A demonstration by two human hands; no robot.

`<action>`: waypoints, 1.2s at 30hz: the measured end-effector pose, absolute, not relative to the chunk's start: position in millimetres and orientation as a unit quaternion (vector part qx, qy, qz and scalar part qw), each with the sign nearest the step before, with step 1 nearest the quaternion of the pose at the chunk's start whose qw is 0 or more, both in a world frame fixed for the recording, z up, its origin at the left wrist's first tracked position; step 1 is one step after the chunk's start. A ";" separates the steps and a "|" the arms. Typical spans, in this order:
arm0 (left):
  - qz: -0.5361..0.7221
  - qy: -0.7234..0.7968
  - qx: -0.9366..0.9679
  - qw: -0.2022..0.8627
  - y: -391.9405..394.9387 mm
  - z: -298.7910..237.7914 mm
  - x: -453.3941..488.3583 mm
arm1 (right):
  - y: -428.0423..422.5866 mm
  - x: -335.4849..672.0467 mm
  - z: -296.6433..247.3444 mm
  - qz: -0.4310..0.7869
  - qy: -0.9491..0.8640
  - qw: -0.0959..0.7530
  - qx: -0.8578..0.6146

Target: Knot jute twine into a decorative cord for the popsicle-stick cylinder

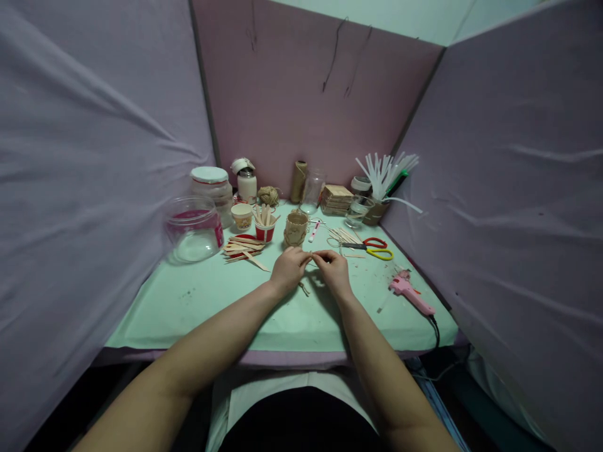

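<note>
My left hand (291, 269) and my right hand (332, 269) meet above the middle of the table, thumbs and forefingers pinched tip to tip. Between the fingertips is a thin tan strand that looks like twine, mostly hidden by the fingers. A short twine end (304, 289) shows below my left hand; whether it joins the pinched strand is unclear. Just beyond my hands stands a small twine-wrapped cup (296, 230), upright and touched by neither hand.
Wooden sticks (244, 247), a red cup of sticks (264, 232) and a clear bowl (193, 235) stand left. Scissors (370, 247) and a pink glue gun (411, 292) lie right. Behind are a twine ball (268, 196), a thread spool (298, 182) and white glue sticks (381, 176).
</note>
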State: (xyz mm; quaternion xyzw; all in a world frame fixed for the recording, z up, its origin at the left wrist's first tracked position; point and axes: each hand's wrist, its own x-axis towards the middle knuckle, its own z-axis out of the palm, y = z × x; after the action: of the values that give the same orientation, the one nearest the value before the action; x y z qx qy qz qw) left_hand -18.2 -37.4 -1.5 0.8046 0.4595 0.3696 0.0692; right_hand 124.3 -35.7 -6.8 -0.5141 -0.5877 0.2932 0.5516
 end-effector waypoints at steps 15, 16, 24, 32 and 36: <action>0.420 0.433 0.397 0.692 -27.8 6.4 -14.7 | -41.2 116.1 -4.2 0.256 -0.657 0.534 -0.467; 0.406 0.416 0.380 0.720 -27.4 6.9 -15.3 | -41.9 116.2 -3.7 0.239 -0.667 0.534 -0.461; 0.500 0.452 0.613 0.411 -35.8 8.7 -11.5 | -41.8 119.7 -0.8 0.273 -0.630 0.552 -0.474; 0.467 0.467 0.651 0.374 -32.5 5.0 -12.0 | -35.7 123.6 -4.5 0.366 -0.569 0.560 -0.479; 0.447 0.470 0.671 0.359 -34.3 6.1 -11.7 | -33.2 126.1 -6.9 0.385 -0.518 0.580 -0.497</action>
State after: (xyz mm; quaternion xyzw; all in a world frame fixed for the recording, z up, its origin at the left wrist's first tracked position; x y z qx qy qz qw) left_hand -11.7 -34.3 6.1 0.6710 0.4705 0.4468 0.3588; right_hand 126.1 -33.2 -6.9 -0.4973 -0.5178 0.3847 0.5802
